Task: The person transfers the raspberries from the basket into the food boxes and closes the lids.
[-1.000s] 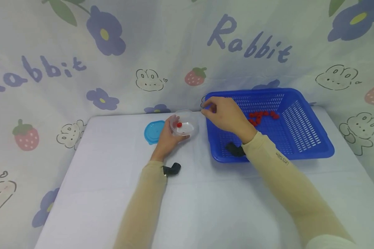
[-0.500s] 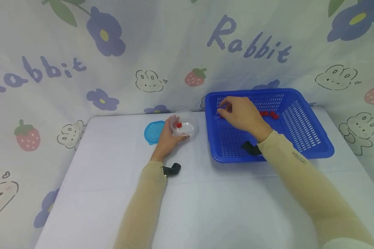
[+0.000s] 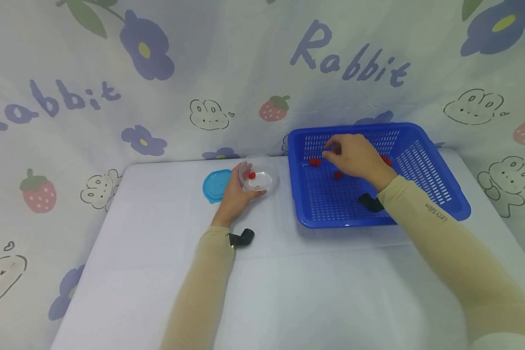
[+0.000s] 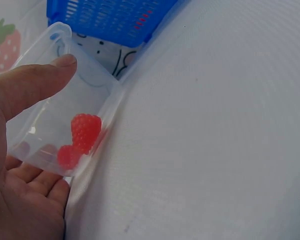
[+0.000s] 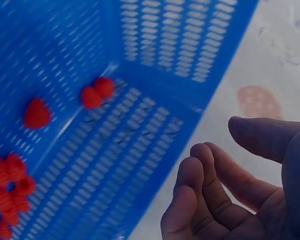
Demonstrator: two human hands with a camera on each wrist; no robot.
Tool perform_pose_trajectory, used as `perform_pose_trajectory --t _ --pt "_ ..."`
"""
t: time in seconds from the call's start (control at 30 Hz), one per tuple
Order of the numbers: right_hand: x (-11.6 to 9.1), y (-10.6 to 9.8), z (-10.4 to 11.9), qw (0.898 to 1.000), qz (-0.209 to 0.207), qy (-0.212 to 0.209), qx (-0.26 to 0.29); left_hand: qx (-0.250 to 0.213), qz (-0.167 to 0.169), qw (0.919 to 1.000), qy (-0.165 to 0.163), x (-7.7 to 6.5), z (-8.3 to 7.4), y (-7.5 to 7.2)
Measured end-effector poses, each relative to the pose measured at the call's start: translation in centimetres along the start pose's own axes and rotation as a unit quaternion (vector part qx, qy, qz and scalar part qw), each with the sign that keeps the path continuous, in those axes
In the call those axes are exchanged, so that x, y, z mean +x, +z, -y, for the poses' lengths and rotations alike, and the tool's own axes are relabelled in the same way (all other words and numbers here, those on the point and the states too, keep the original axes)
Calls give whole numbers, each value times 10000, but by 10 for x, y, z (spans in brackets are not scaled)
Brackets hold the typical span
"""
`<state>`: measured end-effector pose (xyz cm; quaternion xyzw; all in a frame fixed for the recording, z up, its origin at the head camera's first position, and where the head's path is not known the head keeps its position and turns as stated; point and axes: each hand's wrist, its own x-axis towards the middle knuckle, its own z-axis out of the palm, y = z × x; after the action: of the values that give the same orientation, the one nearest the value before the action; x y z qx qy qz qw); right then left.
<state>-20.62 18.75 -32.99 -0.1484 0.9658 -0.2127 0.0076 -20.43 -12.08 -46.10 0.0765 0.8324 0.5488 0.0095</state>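
Nearest you, at the bottom of the head view, your two beige sleeves [image 3: 197, 291] reach up over the white-covered desk [image 3: 148, 253], each wrist bearing a small black device [image 3: 242, 237]. Beyond them, just left of centre, your left hand [image 3: 232, 199] grips a clear, rounded plastic container [image 3: 267, 183]; in the left wrist view its thumb lies over the rim and its fingers are on the outer side. One red, raspberry-shaped piece [image 4: 86, 131] lies inside the container, below your thumb in that view; whether the paler red shape touching it is a second piece or a reflection, you cannot tell. A light-blue, round plastic lid [image 3: 213, 187] lies on the desk just left of that hand.

Right of centre stands a deep-blue, slotted plastic basket [image 3: 319, 206]. Your right hand [image 3: 354, 155] is over it, holding nothing, its thumb and bent fingers set apart with a clear gap between. More red raspberry-shaped pieces [image 3: 315, 162] lie in the basket: in the right wrist view a touching pair and a single one sit at left, with a cluster [image 5: 10, 190] at lower left, all apart from your fingertips. Farthest away hangs a pale curtain [image 3: 236, 58] printed with flowers, strawberries and rabbits.
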Motion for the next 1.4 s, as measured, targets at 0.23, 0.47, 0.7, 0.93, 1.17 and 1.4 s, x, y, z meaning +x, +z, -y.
perform_pose_trajectory --t 0.23,0.47,0.7,0.93,1.17,1.4 --pt "9 0 -20 9987 421 279 -51 75 -5 9999 -67 0 -1 -1" --pt "15 5 -33 9950 926 337 -145 43 -5 9999 -92 0 -2 0" --pt "20 10 -39 9888 1298 523 -520 127 -17 9998 -134 0 -1 0" --pt "22 17 -43 9815 1623 525 -870 143 -11 9998 -150 -1 -2 0" --pt "22 21 -44 9755 1880 583 -977 143 -16 9998 -168 0 1 1" --pt "20 22 -47 9701 2161 495 -984 143 -27 9998 -137 0 2 2"
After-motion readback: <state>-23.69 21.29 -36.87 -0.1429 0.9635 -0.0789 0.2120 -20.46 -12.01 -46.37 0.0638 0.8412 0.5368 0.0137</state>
